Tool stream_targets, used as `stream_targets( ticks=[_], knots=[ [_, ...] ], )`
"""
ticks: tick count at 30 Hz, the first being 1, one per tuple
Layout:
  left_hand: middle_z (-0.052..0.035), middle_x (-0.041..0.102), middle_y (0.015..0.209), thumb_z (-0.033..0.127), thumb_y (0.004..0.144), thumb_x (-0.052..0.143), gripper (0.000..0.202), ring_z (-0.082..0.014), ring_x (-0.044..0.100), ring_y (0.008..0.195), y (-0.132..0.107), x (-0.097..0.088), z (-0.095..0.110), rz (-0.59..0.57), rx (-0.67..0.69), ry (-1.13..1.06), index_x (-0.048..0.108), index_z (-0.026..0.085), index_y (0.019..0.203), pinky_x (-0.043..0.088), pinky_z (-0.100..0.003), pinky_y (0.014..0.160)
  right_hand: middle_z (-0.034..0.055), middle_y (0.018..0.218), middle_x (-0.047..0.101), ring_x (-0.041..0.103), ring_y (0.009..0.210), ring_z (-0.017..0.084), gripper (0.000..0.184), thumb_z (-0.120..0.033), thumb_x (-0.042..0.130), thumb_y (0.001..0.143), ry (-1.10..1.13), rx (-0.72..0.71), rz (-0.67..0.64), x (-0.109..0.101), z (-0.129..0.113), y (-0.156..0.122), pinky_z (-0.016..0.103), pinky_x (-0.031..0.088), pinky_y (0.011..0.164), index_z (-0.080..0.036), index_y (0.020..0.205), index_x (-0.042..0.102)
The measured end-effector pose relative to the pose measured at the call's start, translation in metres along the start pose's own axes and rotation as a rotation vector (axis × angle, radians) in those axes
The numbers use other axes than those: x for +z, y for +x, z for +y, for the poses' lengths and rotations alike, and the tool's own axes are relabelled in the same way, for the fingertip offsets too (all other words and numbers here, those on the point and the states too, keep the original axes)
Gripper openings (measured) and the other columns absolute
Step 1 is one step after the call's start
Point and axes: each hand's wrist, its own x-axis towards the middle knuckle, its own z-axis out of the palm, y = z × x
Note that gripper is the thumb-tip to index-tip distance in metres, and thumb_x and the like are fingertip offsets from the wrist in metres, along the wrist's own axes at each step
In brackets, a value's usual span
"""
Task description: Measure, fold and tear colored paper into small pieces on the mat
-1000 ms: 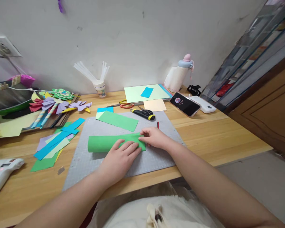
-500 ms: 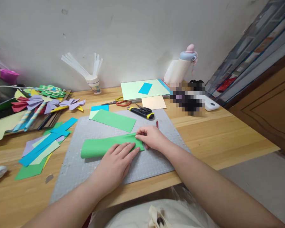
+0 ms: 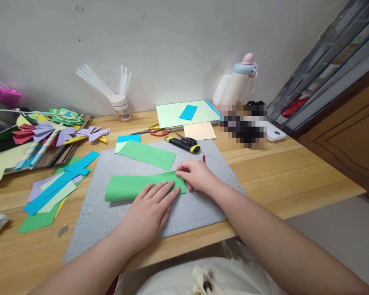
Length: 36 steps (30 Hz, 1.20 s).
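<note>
A folded green paper strip (image 3: 129, 186) lies across the grey cutting mat (image 3: 190, 209). My left hand (image 3: 150, 209) rests flat on its right half, fingers stretched out and pressing it down. My right hand (image 3: 195, 175) pinches the strip's right end with fingertips together. A second flat green sheet (image 3: 146, 154) lies just behind on the mat.
Black-and-yellow scissors (image 3: 184, 143), orange scissors (image 3: 155, 131) and a red pencil tip (image 3: 203, 157) lie behind my hands. Blue, green and lilac paper scraps (image 3: 53, 188) sit left of the mat, paper flowers (image 3: 53, 131) farther back. A cup of white strips (image 3: 120, 108), a bottle (image 3: 238, 84) and light green paper (image 3: 186, 114) stand near the wall.
The green strip has flattened from a looser roll into a pressed fold. My left hand slid slightly along it; the view shifted a little to the right.
</note>
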Motion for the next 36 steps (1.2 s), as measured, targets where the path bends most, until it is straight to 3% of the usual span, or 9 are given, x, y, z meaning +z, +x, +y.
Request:
stream_targets(
  ticks=[9, 19, 28, 36],
  knots=[
    [-0.0067, 0.043, 0.147, 0.019, 0.091, 0.044, 0.050, -0.0266, 0.047, 0.127, 0.000, -0.002, 0.001, -0.015, -0.025, 0.011, 0.043, 0.032, 0.139, 0.037, -0.047, 0.103, -0.0074, 0.044, 0.053, 0.050, 0.030, 0.008, 0.007, -0.021, 0.060, 0.086, -0.034, 0.017, -0.043, -0.002, -0.004, 0.009, 0.017, 0.035, 0.032, -0.019, 0.081, 0.064],
    [-0.0041, 0.037, 0.151, 0.018, 0.091, 0.040, 0.053, -0.0225, 0.038, 0.136, 0.001, 0.000, -0.001, -0.068, -0.013, 0.017, 0.038, 0.030, 0.142, 0.027, -0.047, 0.112, -0.0070, 0.053, 0.056, 0.050, 0.029, 0.007, 0.010, -0.019, 0.056, 0.087, -0.019, 0.017, -0.004, -0.001, -0.004, 0.009, 0.017, 0.032, 0.028, -0.020, 0.082, 0.065],
    [-0.0047, 0.039, 0.150, 0.017, 0.091, 0.040, 0.053, -0.0222, 0.039, 0.135, 0.002, -0.001, 0.000, -0.077, -0.013, -0.028, 0.038, 0.030, 0.142, 0.029, -0.047, 0.111, -0.0086, 0.053, 0.055, 0.050, 0.030, 0.005, 0.007, -0.018, 0.058, 0.086, -0.027, 0.008, 0.004, -0.001, -0.005, 0.007, 0.016, 0.036, 0.033, -0.020, 0.081, 0.063],
    [-0.0057, 0.039, 0.150, 0.015, 0.087, 0.043, 0.056, -0.0265, 0.041, 0.134, 0.003, -0.003, 0.001, -0.091, -0.036, -0.063, 0.042, 0.031, 0.140, 0.030, -0.051, 0.110, -0.0104, 0.039, 0.047, 0.048, 0.027, 0.008, 0.010, -0.017, 0.058, 0.086, 0.030, 0.091, -0.050, -0.004, -0.007, 0.015, 0.015, 0.031, 0.028, -0.020, 0.077, 0.057]
  ],
)
